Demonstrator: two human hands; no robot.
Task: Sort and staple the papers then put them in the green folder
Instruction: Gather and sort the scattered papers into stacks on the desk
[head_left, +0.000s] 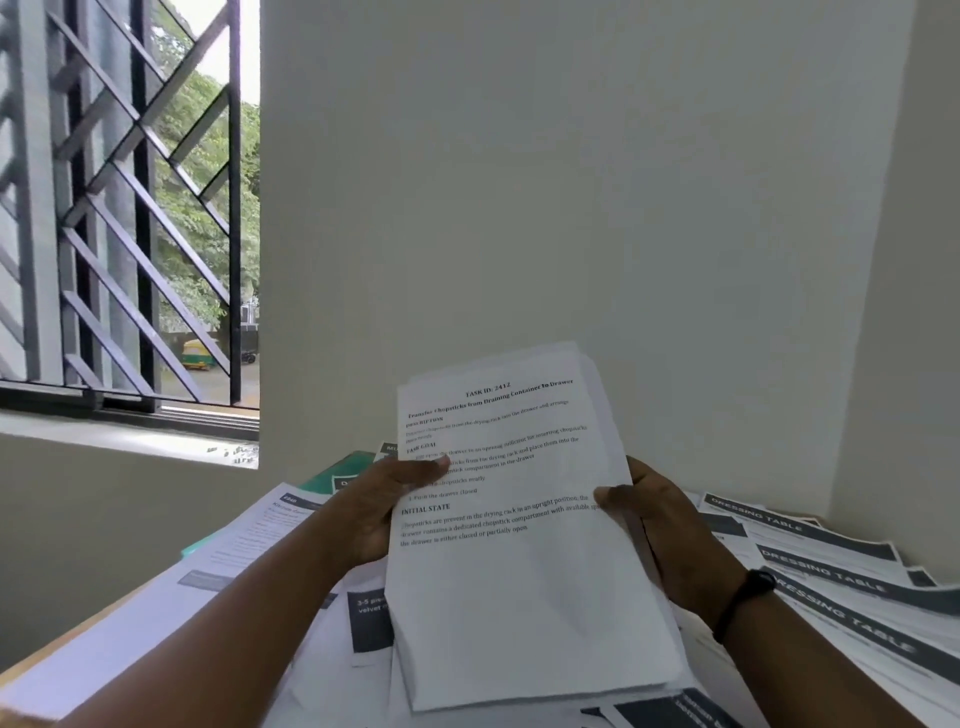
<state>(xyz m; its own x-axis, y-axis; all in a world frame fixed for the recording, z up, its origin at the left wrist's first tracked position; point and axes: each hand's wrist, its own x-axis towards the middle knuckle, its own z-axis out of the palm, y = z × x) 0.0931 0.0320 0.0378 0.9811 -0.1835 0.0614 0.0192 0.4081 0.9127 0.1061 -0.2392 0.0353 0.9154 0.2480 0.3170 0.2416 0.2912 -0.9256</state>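
Paper stack held upright near camera — left hand grips left edge, right hand grips right edge; green folder far left on worktop.

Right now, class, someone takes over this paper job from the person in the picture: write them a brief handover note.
Left hand and right hand both grip the sheaf headed TASK ID: 2412, held up above the desk.
Green folder lies behind the left hand, mostly covered by loose sheets.
DRESSING TABLE sheets are fanned out on the right.
No stapler in view.
Left: finish sorting, staple, file in folder.
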